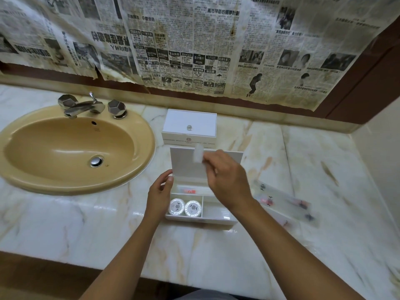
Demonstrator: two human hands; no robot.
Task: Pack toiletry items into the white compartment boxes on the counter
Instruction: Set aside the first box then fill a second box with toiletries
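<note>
rt grip (225, 174) pinching sachet (199, 154), above open box (201, 219)

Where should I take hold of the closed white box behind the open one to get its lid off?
Pinch the small clear knob at the middle of the closed box's flat lid, fingers coming straight down from above. It is the only raised part on the lid, and the open box crowds the near side.

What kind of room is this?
Likely a hotel bathroom vanity: a beige sink with chrome faucet set in a marble counter, plus white amenity boxes. Newspaper covers the wall.
</note>
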